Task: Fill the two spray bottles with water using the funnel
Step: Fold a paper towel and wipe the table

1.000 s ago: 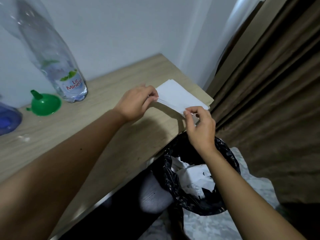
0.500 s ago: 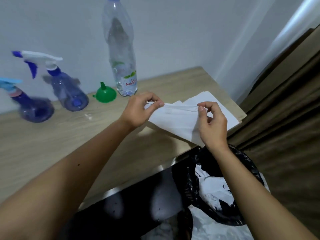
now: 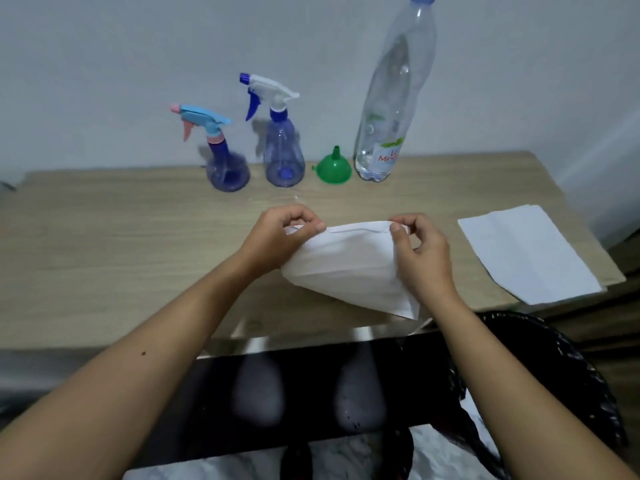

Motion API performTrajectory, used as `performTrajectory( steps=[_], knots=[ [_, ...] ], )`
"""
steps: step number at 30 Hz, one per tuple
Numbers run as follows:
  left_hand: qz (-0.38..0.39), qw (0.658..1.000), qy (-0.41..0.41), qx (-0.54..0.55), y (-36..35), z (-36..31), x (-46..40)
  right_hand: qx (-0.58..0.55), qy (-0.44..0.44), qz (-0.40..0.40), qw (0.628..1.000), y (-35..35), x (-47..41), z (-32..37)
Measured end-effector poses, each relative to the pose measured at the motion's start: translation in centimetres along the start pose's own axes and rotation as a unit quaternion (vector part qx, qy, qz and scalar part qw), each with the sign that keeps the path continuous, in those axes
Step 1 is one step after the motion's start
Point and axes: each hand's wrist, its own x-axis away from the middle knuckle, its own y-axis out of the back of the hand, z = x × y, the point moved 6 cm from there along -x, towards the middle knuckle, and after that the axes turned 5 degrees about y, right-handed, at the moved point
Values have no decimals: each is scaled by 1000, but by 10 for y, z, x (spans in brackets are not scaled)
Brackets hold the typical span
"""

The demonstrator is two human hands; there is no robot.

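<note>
Left hand [image 3: 280, 233]: pinches the left corner of a white tissue [image 3: 349, 268] between thumb and curled fingers, held over the counter [image 3: 104, 244].
Right hand [image 3: 420, 251]: pinches the right corner of the same tissue, which hangs stretched between both hands.
Beside the right hand: more white tissue sheets [image 3: 530, 252] lie flat on the counter, out to its right.
Below the right arm: a bin with a black liner [image 3: 568, 382], off the counter's edge.
Straight ahead, beyond the hands: green funnel [image 3: 335, 166] resting mouth-down, spout up, a little nearer the right hand.
Beyond the left hand: two spray bottles, upright, trigger heads on: white-topped one [image 3: 282, 147] just left of the funnel, blue-and-pink-topped one [image 3: 221, 157] further left.
Beyond the right hand: tall water bottle [image 3: 391, 98], upright, capped, touching or just beside the funnel; it seems low on water, though the clear plastic makes this hard to read.
Likely next: both hands are busy, so the tissue must go down before either can reach forward.
</note>
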Motion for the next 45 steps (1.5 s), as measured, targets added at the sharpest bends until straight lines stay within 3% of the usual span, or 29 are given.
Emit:
performTrajectory(
  steps=[7,11,16,21,25,29,31,37,45],
  knots=[
    [11,999,53,7,16,31,12,38,-1,63,997,-41,-12,-14],
    [-2,993,72,-88,4,47,12,102,19,91,990,-46,-14,-29],
    [-38,970,-94,-222,-12,47,22,170,74,108,977,-43,-14,-44],
    [55,934,-158,-314,-41,48,26,183,150,78,969,-37,-3,-40],
    [119,902,-184,-373,-61,52,23,181,184,121,959,-41,23,-32],
    [147,876,-205,-412,-77,61,24,305,177,259,899,-59,59,-45],
    [148,871,-207,-419,-80,65,24,351,153,291,877,-62,66,-55],
    [150,859,-196,-448,-78,71,23,383,154,313,855,-69,64,-54],
    [123,869,-161,-451,-45,81,20,380,185,328,845,-104,48,-41]
  ],
)
